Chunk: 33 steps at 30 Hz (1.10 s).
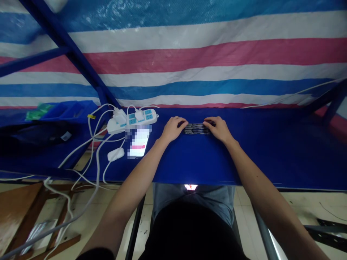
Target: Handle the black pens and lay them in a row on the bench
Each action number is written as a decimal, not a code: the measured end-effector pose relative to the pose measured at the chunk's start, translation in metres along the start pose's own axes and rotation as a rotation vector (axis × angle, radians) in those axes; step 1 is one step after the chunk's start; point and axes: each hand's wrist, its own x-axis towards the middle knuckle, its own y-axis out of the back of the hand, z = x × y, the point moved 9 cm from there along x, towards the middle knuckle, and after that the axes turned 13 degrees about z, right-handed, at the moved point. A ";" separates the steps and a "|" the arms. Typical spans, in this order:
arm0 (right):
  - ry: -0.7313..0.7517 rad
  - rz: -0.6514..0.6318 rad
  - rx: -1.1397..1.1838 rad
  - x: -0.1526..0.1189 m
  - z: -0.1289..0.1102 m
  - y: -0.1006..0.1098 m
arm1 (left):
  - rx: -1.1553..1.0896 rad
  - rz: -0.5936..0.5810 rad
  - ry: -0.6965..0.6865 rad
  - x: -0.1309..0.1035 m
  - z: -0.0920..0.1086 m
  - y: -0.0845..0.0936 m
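Several dark pens (pixel 197 129) lie side by side in a small stack on the blue table (pixel 195 159), pointing left to right. At their left end is my left hand (pixel 175 128), thumb and fingers curled together around the tips. My right hand (pixel 217 128) closes on the opposite end in the same way. Between the hands the middle of the pens shows; their ends are partly hidden by the fingers.
Left of my left hand are a white power strip (pixel 148 116) with plugs, a lit phone (pixel 138 142) and a white adapter (pixel 116 154). White cables hang over the table edge. Blue trays (pixel 73 110) and a dark bag (pixel 40 133) lie far left.
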 end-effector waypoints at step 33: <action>-0.086 -0.001 0.046 -0.012 -0.010 -0.032 | 0.104 -0.280 -0.180 -0.030 0.044 -0.048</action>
